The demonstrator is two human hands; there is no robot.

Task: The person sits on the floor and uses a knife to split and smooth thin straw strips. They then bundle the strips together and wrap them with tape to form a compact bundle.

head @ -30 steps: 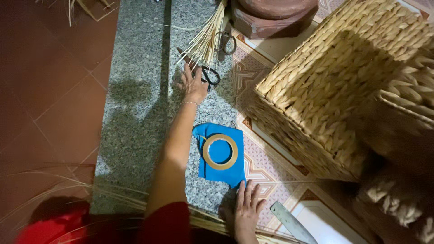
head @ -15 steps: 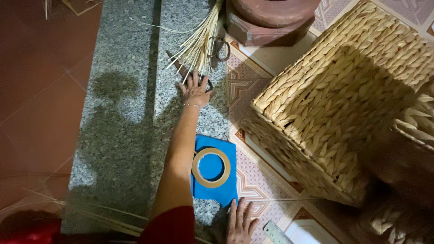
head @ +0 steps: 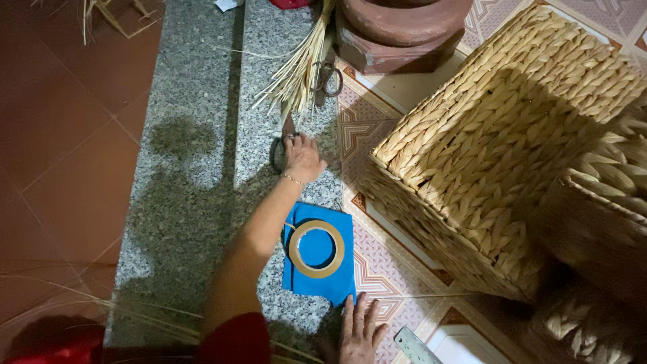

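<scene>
- A speckled grey granite strip [head: 195, 202] runs from twelve to six o'clock.
- Dark red floor tiles [head: 60, 155] lie at nine o'clock.
- Patterned pale tiles [head: 377, 269] lie at five o'clock.
- Large woven baskets [head: 512, 135] fill three o'clock.
- A round clay pot [head: 404, 27] stands at twelve o'clock.
- Dim light casts a heavy shadow over the granite.

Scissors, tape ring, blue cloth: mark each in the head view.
scissors [head: 278, 152], head view, on the dark handle loop by the hand.
tape ring [head: 296, 236], head view, on its tan band.
blue cloth [head: 323, 286], head view, on its lower part.
</scene>
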